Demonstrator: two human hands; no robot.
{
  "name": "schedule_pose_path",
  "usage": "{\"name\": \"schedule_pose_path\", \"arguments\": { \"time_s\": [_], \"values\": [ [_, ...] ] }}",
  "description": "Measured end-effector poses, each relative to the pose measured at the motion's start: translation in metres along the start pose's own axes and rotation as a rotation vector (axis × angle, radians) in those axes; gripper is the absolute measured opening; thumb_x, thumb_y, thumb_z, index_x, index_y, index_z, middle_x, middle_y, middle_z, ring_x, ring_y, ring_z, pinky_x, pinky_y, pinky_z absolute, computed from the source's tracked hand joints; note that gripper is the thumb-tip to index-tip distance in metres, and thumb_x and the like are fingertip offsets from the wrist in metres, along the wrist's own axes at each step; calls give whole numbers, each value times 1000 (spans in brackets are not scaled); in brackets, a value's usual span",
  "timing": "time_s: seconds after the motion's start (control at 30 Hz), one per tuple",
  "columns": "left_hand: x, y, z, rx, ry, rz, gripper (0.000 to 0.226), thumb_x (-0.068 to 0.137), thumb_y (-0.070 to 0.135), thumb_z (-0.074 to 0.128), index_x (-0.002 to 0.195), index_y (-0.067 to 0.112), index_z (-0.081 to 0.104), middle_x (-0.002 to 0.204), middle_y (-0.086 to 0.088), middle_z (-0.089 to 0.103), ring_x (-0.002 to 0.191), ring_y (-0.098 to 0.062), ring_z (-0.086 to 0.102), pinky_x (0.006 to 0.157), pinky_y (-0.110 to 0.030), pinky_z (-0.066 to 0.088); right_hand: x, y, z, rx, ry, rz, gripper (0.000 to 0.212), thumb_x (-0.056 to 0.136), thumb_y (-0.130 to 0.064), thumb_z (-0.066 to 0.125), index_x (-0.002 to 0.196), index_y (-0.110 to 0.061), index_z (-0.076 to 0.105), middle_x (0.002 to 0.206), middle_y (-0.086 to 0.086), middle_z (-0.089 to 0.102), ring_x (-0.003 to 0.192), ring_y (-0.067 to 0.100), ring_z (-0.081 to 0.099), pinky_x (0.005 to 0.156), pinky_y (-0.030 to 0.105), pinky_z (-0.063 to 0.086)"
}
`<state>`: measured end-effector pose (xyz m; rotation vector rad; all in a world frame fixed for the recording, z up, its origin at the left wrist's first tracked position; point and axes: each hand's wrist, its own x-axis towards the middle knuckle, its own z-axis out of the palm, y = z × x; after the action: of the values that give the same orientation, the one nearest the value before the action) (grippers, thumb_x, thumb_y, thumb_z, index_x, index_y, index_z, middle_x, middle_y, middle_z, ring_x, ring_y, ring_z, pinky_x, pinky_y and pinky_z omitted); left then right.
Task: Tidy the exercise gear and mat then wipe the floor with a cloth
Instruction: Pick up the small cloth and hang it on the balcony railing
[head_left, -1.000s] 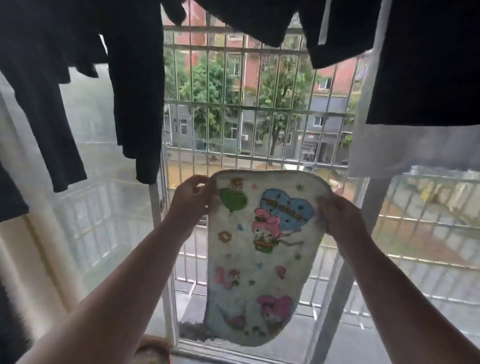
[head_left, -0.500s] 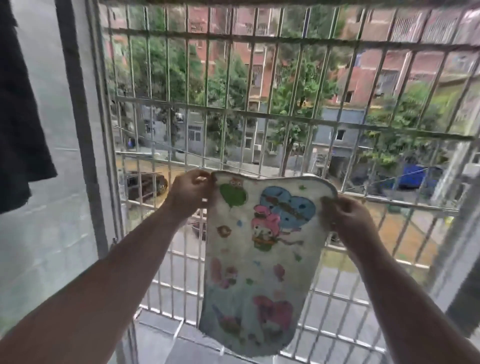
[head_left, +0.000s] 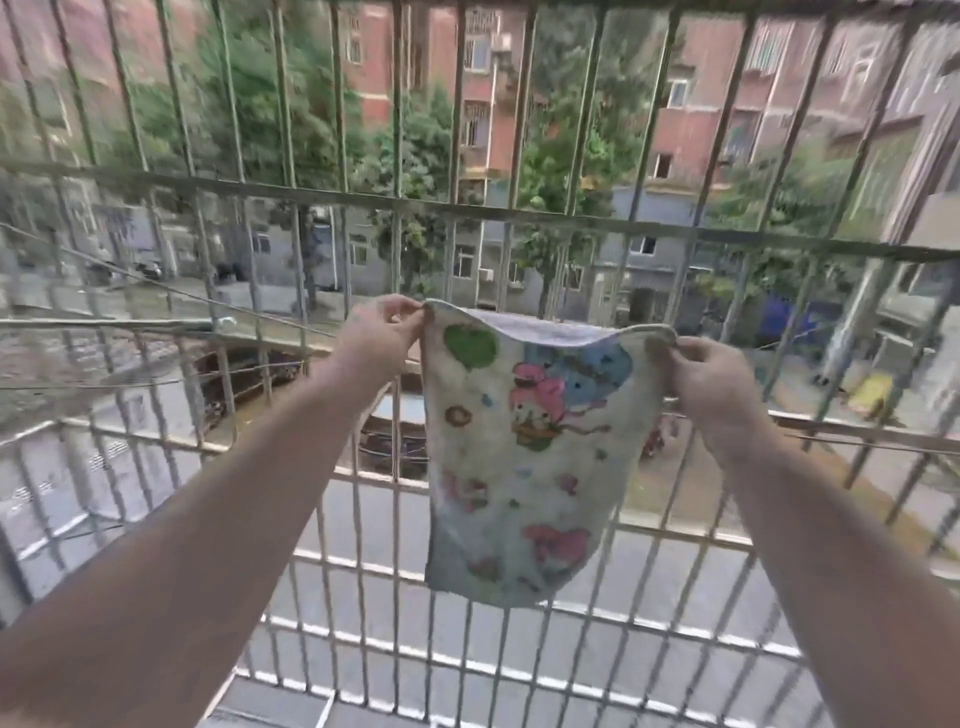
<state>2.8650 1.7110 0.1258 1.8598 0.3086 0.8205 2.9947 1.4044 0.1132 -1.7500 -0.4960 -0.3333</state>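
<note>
A small white cloth (head_left: 524, 467) printed with pink and blue cartoon figures hangs in front of me in the head view. My left hand (head_left: 382, 332) pinches its top left corner. My right hand (head_left: 711, 379) pinches its top right corner. The cloth's top edge sags between the two hands and the rest hangs straight down, just inside the window grille. No exercise gear, mat or floor shows in this view.
A metal window grille (head_left: 467, 213) with vertical bars and a cage-like bottom rack (head_left: 467, 649) fills the view right behind the cloth. Beyond it are trees, brick buildings and a street far below.
The view has moved forward and right, past the dark hanging clothes, which are gone from sight. Both hands carried the cloth closer to the grille, and its top edge now sags.
</note>
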Motion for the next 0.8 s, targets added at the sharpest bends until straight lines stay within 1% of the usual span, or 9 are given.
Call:
{"name": "schedule_pose_path", "arguments": {
  "time_s": [0.1,0.2,0.27,0.33,0.4,0.5,0.6,0.7,0.8],
  "values": [
    [48,-8,11,-124,-36,-45,26,95,31,64,104,7,68,69,-3,66,53,-15,57,50,-31,52,30,-2,14,-154,51,-36,48,83,-63,58,70,-18,67,52,-9,58,54,14,50,48,26,39],
    [93,-13,23,-236,-114,-115,25,98,28,61,107,6,66,74,-10,72,60,-22,68,60,-39,62,64,2,32,-202,62,92,58,79,-72,51,63,-17,58,37,-9,48,40,15,44,40,22,35],
    [121,-15,33,-304,-151,-139,20,102,25,55,107,8,62,76,-9,74,63,-23,72,62,-41,63,89,8,48,-103,84,232,62,73,-75,57,69,-13,61,49,-1,59,35,13,51,41,17,40],
    [145,-20,44,-371,-198,-147,21,104,24,48,110,5,56,83,-10,76,73,-24,75,64,-42,63,110,18,63,26,123,340,72,60,-80,66,78,-10,67,66,11,70,42,17,62,47,23,49],
    [162,-30,55,-387,-226,-129,22,106,23,44,113,4,51,89,-9,76,80,-24,76,69,-43,63,127,31,78,107,146,399,62,75,-70,68,86,-10,71,73,14,75,53,24,70,49,28,52],
    [182,-49,67,-344,-251,-95,23,106,22,42,116,3,49,99,-12,74,87,-24,75,74,-44,62,145,42,101,195,174,421,39,95,-42,60,95,-5,71,74,12,75,64,28,74,47,34,57],
    [204,-69,78,-332,-281,-78,13,105,21,44,106,10,51,99,-9,74,84,-20,75,76,-43,61,160,59,121,297,176,391,36,101,-34,51,106,-2,66,81,16,75,65,29,73,69,51,62],
    [221,-91,89,-275,-308,-59,8,104,15,47,98,20,46,100,-5,70,80,-16,73,82,-47,58,167,75,140,295,153,362,40,106,-35,39,119,-5,62,103,21,72,77,30,72,76,46,62],
    [235,-124,104,-76,-384,-5,26,95,7,53,103,30,44,102,-6,69,84,-21,67,87,-57,55,168,90,150,203,119,327,33,106,-29,36,117,-12,62,108,14,71,94,30,71,86,44,59]
  ]
}}
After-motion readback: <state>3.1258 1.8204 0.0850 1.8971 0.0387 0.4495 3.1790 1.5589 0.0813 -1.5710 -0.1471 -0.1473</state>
